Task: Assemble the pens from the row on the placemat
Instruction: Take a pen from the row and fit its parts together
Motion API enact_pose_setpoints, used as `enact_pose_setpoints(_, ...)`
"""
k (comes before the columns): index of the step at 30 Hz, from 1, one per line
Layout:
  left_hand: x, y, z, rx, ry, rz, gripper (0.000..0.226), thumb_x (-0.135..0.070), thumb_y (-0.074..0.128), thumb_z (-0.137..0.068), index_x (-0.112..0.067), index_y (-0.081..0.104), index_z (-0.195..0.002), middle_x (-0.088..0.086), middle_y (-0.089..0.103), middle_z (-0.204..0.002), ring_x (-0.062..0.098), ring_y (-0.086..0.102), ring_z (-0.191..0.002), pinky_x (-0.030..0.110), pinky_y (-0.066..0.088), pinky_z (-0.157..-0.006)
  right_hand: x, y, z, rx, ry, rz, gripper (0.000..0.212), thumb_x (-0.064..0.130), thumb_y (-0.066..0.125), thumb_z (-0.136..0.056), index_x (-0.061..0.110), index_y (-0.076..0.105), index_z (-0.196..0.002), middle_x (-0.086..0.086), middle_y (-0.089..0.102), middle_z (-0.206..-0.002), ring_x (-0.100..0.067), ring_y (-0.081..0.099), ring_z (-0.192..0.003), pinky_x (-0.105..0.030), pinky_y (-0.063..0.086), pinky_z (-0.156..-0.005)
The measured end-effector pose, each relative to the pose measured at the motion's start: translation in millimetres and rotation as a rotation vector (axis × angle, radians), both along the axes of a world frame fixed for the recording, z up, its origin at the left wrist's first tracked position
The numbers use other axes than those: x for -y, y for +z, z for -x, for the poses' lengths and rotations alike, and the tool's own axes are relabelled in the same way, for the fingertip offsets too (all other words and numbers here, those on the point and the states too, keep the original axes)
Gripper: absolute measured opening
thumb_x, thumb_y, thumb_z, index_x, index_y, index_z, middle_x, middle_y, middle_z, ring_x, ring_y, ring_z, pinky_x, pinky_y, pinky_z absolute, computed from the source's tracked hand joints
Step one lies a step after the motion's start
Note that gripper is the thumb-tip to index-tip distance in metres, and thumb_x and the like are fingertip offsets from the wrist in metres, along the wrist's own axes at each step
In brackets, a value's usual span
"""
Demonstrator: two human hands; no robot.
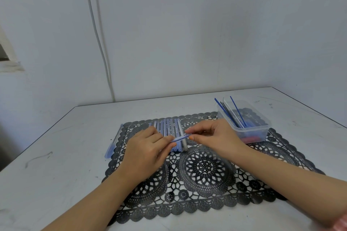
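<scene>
Pinched at both ends between left hand (148,148) and right hand (212,137), a slim translucent blue pen (180,138) is held just above the row of pens (168,127).
It is tipped slightly up toward the right. Beneath the grip, pale blue and grey barrels are laid side by side on the black lace placemat (204,167). Right of the grip a clear tub (260,133) of blue and dark refills (238,112) is set; left of it a capped pen (113,142) is laid at the mat's edge.

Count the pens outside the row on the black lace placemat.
2: a capped blue pen at the placemat's left edge; a translucent blue pen held between left hand and right hand. The clear plastic tub may hide others.
</scene>
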State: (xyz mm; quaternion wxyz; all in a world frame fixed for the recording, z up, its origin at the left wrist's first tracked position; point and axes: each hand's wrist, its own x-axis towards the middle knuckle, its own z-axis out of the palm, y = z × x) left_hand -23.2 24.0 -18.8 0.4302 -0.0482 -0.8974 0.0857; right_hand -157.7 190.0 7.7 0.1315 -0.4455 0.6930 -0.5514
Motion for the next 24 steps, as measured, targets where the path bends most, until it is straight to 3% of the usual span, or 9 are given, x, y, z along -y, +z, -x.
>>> enact_pose_setpoints(8, 1.0, -1.0, -0.5, 0.029, -0.040, -0.016, 0.026, -0.032, 0.058, -0.091, -0.014, 0.075, -0.093, -0.007, 0.067, -0.069, 0.012, 0.053, -0.064, 0.028, 0.046, -0.050, -1.0, -1.0, -1.3, -0.012, 0.026, -0.016, 0.021, 0.006, 0.070, -0.079, 0.024, 0.073, -0.089, 0.002, 0.073, -0.086, -0.010, 0.068, -0.082, -0.021, 0.054, -0.077)
enact_pose_setpoints(13, 1.5, -1.5, -0.9, 0.056, -0.067, -0.009, 0.024, -0.030, 0.059, -0.091, -0.013, 0.075, -0.092, -0.006, 0.067, -0.069, 0.013, 0.053, -0.064, 0.030, 0.048, -0.052, -0.7, -2.7, -1.4, -0.091, 0.022, -0.041, 0.023, 0.007, 0.070, -0.080, 0.027, 0.073, -0.089, 0.003, 0.072, -0.083, -0.014, 0.067, -0.080, -0.030, 0.056, -0.078)
enact_pose_setpoints(18, 0.9, -0.7, -1.2, 0.056, -0.075, -0.010, 0.025, -0.030, 0.058, -0.092, -0.012, 0.075, -0.092, -0.006, 0.067, -0.069, 0.012, 0.053, -0.064, 0.028, 0.047, -0.053, -1.1, -3.6, -2.4, -0.058, 0.047, -0.033, 0.023, 0.007, 0.067, -0.083, 0.027, 0.071, -0.094, 0.000, 0.072, -0.086, -0.014, 0.068, -0.083, -0.026, 0.056, -0.079)
enact_pose_setpoints(24, -0.7, 0.4, -1.3, 0.049, -0.077, 0.000, 0.024, -0.030, 0.059, -0.091, -0.013, 0.075, -0.091, -0.007, 0.067, -0.068, 0.012, 0.054, -0.064, 0.027, 0.047, -0.052, -1.3, -3.0, -4.0, -0.040, 0.074, -0.027, 0.019, 0.009, 0.060, -0.088, 0.025, 0.068, -0.097, -0.006, 0.071, -0.079, -0.017, 0.066, -0.073, -0.025, 0.055, -0.069)
